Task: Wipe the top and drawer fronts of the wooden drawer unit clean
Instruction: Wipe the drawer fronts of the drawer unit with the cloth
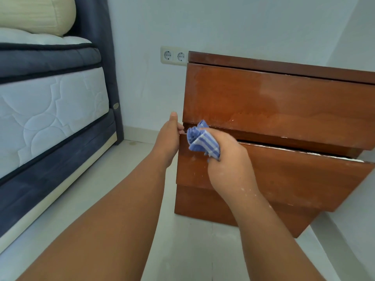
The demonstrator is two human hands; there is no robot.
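Both forearms reach in from the bottom edge toward the drawer unit (274,126), which stands on the pale floor (125,179) against the white wall (223,23), right of the bed (50,102). A strip of bare floor separates bed and unit, and a double socket (173,55) sits on the wall just beside the unit's top left corner. The unit is reddish-brown wood with a glossy, scuffed finish flecked with pale specks; its top drawer front (274,102) overhangs a dark gap, and the lower drawer front (284,175) stands pulled out a little. The left hand (168,140) grips the left end of that lower drawer, fingers hooked over its top edge, thumb raised. The right hand (225,159) is clenched around a bunched blue-and-white striped cloth (200,138), pressing it at the gap between the two drawers.
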